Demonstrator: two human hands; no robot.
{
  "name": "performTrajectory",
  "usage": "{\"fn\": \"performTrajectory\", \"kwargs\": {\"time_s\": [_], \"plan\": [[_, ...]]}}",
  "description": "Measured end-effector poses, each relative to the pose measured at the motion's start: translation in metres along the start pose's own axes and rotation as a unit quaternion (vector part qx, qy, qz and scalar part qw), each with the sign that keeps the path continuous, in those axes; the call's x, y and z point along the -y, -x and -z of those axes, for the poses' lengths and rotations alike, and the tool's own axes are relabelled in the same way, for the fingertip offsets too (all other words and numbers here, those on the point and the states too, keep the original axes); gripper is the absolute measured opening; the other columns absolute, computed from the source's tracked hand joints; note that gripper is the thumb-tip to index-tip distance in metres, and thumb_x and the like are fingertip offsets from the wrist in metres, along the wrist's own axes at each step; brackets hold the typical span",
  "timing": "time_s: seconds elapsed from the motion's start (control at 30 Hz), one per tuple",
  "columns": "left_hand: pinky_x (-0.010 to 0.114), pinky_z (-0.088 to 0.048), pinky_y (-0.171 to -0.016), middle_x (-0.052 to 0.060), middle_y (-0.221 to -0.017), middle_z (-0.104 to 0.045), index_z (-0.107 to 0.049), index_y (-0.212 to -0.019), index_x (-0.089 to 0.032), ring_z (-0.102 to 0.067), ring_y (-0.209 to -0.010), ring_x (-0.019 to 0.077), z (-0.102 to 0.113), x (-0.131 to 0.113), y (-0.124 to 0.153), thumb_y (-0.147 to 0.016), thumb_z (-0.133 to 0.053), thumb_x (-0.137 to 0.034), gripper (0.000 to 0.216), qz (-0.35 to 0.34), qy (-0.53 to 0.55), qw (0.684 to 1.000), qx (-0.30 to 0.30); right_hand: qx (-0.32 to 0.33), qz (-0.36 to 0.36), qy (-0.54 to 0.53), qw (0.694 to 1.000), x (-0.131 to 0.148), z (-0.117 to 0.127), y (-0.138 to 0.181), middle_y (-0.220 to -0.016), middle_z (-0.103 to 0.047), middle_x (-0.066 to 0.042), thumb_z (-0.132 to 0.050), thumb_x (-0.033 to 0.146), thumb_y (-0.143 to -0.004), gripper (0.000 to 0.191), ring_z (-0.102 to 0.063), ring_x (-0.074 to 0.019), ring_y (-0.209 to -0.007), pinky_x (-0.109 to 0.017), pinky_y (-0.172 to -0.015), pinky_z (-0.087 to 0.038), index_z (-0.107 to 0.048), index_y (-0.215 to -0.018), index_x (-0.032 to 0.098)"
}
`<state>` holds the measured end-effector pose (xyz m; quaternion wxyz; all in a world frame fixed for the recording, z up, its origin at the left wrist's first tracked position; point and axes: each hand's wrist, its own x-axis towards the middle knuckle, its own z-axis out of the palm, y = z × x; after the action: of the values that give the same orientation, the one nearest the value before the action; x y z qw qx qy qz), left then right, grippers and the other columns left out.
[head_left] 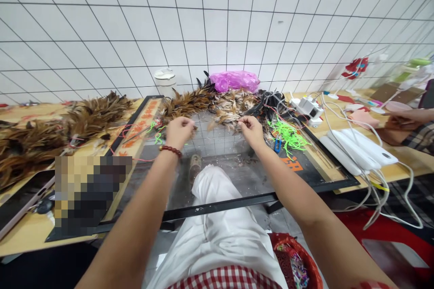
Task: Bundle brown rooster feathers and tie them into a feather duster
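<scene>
My left hand (178, 132) reaches forward over a glass-topped table (224, 176), fingers curled in a pinch near the edge of a brown feather pile (185, 104); a red bead bracelet sits on its wrist. My right hand (251, 128) is also pinched, fingertips at a lighter heap of feathers (230, 106). What each pinch holds is too small to make out. Neon green cords (288, 134) lie just right of the right hand.
More brown feathers (50, 133) cover the wooden table at left. A pink plastic bag (237, 81) and a white jar (165, 81) stand by the tiled wall. White power strips and cables (356, 151) lie at right, beside another person's arm (407, 119). A red basket (294, 262) sits by my knee.
</scene>
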<state>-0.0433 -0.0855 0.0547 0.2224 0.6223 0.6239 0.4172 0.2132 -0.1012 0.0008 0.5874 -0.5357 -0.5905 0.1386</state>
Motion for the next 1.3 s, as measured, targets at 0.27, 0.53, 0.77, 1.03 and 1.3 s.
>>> {"fn": "performTrajectory", "kwargs": {"time_s": [0.27, 0.53, 0.77, 1.03, 1.3], "plan": [[0.018, -0.033, -0.043, -0.002, -0.059, -0.057, -0.059, -0.073, -0.015, -0.044, -0.043, 0.0051, -0.099, -0.030, 0.027, -0.067, -0.062, -0.027, 0.014, 0.070, 0.370, 0.926, 0.018, 0.078, 0.006, 0.290, 0.954, -0.001, 0.022, -0.004, -0.095, -0.062, -0.008, -0.051, 0.018, -0.081, 0.021, -0.053, -0.0218, -0.090, -0.035, -0.079, -0.040, -0.071, -0.088, 0.023], [0.018, -0.032, -0.042, -0.002, -0.058, -0.057, -0.059, -0.074, -0.014, -0.045, -0.044, 0.0051, -0.104, -0.014, 0.030, -0.067, -0.062, -0.024, 0.013, 0.109, 0.386, 0.915, 0.052, 0.191, 0.066, 0.428, 0.881, 0.003, 0.026, 0.001, -0.101, -0.059, -0.010, -0.052, 0.013, -0.082, 0.027, -0.046, -0.0252, -0.095, -0.038, -0.077, -0.031, -0.071, -0.093, 0.028], [0.019, -0.038, -0.047, -0.001, -0.062, -0.060, -0.062, -0.074, -0.015, -0.048, -0.045, 0.0065, -0.103, -0.016, 0.036, -0.070, -0.061, -0.020, 0.007, 0.085, 0.337, 0.934, 0.078, 0.129, 0.121, 0.414, 0.893, 0.016, 0.019, 0.006, -0.110, -0.058, -0.009, -0.048, 0.022, -0.088, 0.018, -0.044, -0.0246, -0.101, -0.039, -0.084, -0.026, -0.064, -0.096, 0.024], [0.020, -0.037, -0.045, -0.001, -0.064, -0.061, -0.067, -0.079, -0.014, -0.049, -0.046, 0.0067, -0.105, -0.023, 0.046, -0.061, -0.071, -0.019, 0.020, 0.074, 0.390, 0.911, 0.110, 0.150, 0.131, 0.328, 0.923, 0.034, -0.001, 0.023, -0.097, -0.065, -0.006, -0.046, 0.022, -0.088, 0.015, -0.050, -0.0203, -0.095, -0.034, -0.084, -0.027, -0.060, -0.093, 0.021], [0.022, -0.047, -0.062, 0.004, -0.081, -0.067, -0.054, -0.075, -0.016, -0.060, -0.067, 0.0090, -0.092, -0.019, 0.035, -0.072, -0.066, -0.031, 0.019, 0.127, 0.572, 0.808, 0.063, 0.091, 0.067, 0.379, 0.918, 0.018, 0.027, -0.001, -0.099, -0.065, -0.007, -0.046, 0.021, -0.088, 0.021, -0.051, -0.0234, -0.096, -0.038, -0.084, -0.027, -0.066, -0.095, 0.022]]}}
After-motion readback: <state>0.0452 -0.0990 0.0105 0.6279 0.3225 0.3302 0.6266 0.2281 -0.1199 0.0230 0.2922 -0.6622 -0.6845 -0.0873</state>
